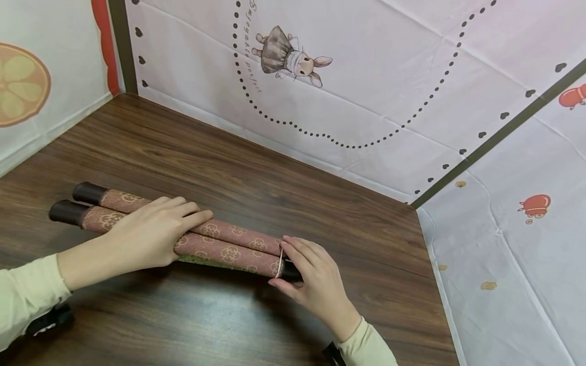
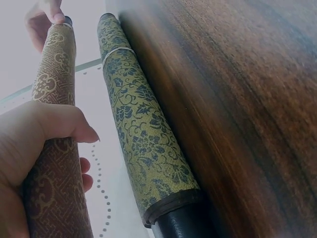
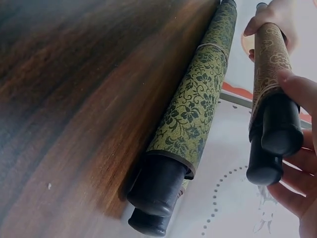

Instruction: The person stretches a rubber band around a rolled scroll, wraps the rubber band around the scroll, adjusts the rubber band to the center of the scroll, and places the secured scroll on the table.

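Observation:
A pink-brown scroll [image 1: 231, 251] with gold flower patterns, rolled as two parallel rolls with dark end knobs, is held above the table. My left hand [image 1: 153, 231] grips it around the middle, thumb on the near side. At its right end my right hand [image 1: 316, 274] has fingertips and thumb on a thin pale rubber band [image 1: 281, 262] that crosses both rolls beside the black knobs [image 3: 282, 129]. Underneath, a green scroll [image 2: 143, 134] with dark flowers lies on the table, mostly hidden in the head view. Its own pale band [image 3: 213, 45] runs around it.
The dark wood-grain table [image 1: 206, 315] reaches back to white printed cloth walls [image 1: 366, 66] on the left, back and right. A rabbit picture [image 1: 288, 56] is printed on the back wall.

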`<state>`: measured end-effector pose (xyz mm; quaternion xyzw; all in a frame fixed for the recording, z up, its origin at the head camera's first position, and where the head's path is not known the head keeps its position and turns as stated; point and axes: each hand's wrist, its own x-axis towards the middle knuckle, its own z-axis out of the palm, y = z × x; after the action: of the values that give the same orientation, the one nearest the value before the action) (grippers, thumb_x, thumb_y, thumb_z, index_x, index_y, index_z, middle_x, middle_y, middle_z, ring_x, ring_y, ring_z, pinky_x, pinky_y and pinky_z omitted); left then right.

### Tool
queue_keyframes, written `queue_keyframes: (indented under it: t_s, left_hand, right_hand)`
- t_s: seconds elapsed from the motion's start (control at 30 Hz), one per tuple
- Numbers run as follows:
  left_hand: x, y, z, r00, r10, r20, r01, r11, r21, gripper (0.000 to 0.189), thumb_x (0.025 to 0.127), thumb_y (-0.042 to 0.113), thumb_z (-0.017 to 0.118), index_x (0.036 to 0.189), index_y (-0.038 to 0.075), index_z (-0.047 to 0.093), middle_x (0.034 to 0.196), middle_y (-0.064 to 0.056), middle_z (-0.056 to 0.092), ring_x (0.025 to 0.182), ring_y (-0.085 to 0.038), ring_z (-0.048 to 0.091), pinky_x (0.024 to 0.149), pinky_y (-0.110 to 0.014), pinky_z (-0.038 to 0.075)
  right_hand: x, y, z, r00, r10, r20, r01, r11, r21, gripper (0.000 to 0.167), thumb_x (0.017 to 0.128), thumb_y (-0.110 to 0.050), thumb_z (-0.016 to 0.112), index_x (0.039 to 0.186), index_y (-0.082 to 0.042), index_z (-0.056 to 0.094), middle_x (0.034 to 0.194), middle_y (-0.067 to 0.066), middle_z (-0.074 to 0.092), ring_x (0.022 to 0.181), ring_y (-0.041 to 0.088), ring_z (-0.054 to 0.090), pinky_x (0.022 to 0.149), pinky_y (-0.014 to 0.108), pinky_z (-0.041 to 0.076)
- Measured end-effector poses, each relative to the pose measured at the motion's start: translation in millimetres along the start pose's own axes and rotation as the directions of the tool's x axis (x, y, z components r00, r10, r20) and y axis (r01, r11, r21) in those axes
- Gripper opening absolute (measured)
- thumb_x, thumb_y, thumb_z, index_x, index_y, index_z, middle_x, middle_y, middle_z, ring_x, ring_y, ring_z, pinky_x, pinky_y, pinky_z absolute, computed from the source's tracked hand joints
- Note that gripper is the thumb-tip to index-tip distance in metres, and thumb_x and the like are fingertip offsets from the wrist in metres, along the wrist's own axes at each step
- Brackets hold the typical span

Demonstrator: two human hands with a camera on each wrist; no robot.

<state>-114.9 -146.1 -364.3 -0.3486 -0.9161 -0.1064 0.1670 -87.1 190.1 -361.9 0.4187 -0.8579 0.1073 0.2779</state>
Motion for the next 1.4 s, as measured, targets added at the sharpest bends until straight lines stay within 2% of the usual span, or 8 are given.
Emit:
queue_keyframes:
  t_s: [0.27,0.47,0.67,0.8,0.9,1.0,1.2,1.4]
  left_hand:
    - [1.5,1.9,2.5,1.0,0.021,-0.015,-0.021,1.0,-0.007,0.073,0.051,0.01,0.084,0.122,0.007,0.066,0.106,-0.005,0.069,0.099,-0.026,0.063,0.087,-0.046,0.053]
    - [4.6,6.7,6.2,0.999,0.041,0.008,-0.041,0.999,-0.001,0.073,0.052,0.013,0.085,0.122,0.007,0.066,0.107,-0.005,0.068,0.101,-0.026,0.063,0.092,-0.045,0.052]
    - [4.8,4.8,5.8,1.0,0.0,0.001,0.0,1.0,-0.008,0.076,0.05,0.014,0.087,0.122,0.008,0.066,0.105,-0.004,0.068,0.099,-0.025,0.063,0.086,-0.044,0.053]
    - [3.9,2.9,3.6,1.0,-0.004,-0.009,0.004,1.0,-0.011,0.076,0.049,0.014,0.087,0.122,0.009,0.065,0.106,-0.003,0.068,0.098,-0.025,0.062,0.083,-0.045,0.053]
    - [4.1,2.1,2.8,1.0,0.014,-0.019,-0.014,1.0,-0.015,0.075,0.051,0.017,0.087,0.122,0.009,0.065,0.105,-0.002,0.067,0.097,-0.025,0.062,0.083,-0.044,0.053]
    - [4.8,0.3,2.3,0.999,0.05,-0.02,-0.05,0.999,-0.011,0.077,0.052,0.021,0.088,0.124,0.009,0.063,0.106,-0.002,0.066,0.097,-0.024,0.062,0.083,-0.044,0.053]
    - [-3.6,-22.2,-0.6,0.996,0.086,-0.036,-0.085,0.996,0.022,0.087,0.052,0.033,0.09,0.13,0.011,0.059,0.105,-0.002,0.065,0.095,-0.023,0.061,0.08,-0.044,0.052]
    - [-20.6,-49.8,2.2,0.987,0.096,-0.13,-0.092,0.995,0.037,0.084,0.043,0.03,0.09,0.12,0.009,0.064,0.1,0.0,0.065,0.09,-0.022,0.06,0.077,-0.045,0.05]
  right_hand:
    - [3.1,0,4,0.999,0.035,0.032,-0.037,0.997,0.073,0.073,0.068,-0.044,0.086,0.126,-0.005,0.065,0.128,0.007,0.068,0.115,0.02,0.066,0.1,0.032,0.053]
    - [7.2,-4,10,0.997,0.026,0.075,-0.035,0.993,0.116,0.079,0.068,-0.047,0.086,0.13,-0.006,0.062,0.129,0.007,0.068,0.118,0.019,0.065,0.101,0.031,0.053]
    - [5.7,1,3,0.986,0.083,0.145,-0.092,0.994,0.062,0.097,0.063,-0.054,0.086,0.141,-0.006,0.052,0.137,0.009,0.062,0.127,0.022,0.059,0.109,0.036,0.048]
    - [3.5,5,-1,0.968,0.147,0.204,-0.156,0.987,0.03,0.096,0.064,-0.05,0.088,0.141,-0.008,0.051,0.13,0.007,0.064,0.122,0.021,0.061,0.107,0.036,0.049]
    - [1.2,7,-1,0.967,0.166,0.192,-0.188,0.977,0.101,0.087,0.065,-0.041,0.09,0.138,-0.008,0.054,0.125,0.006,0.066,0.115,0.018,0.064,0.1,0.034,0.053]
    - [-2.1,11,0,0.979,0.161,0.128,-0.185,0.96,0.21,0.082,0.063,-0.032,0.091,0.134,-0.008,0.057,0.122,0.005,0.067,0.11,0.017,0.064,0.095,0.033,0.055]
    - [-12.0,20,-1,0.986,0.16,0.039,-0.165,0.942,0.291,0.08,0.062,-0.028,0.092,0.132,-0.007,0.06,0.121,0.006,0.068,0.11,0.018,0.064,0.097,0.028,0.052]
    - [-18.4,23,-5,0.98,0.178,0.091,-0.194,0.958,0.21,0.079,0.061,-0.029,0.091,0.13,-0.009,0.06,0.119,0.007,0.069,0.112,0.02,0.064,0.107,0.034,0.049]
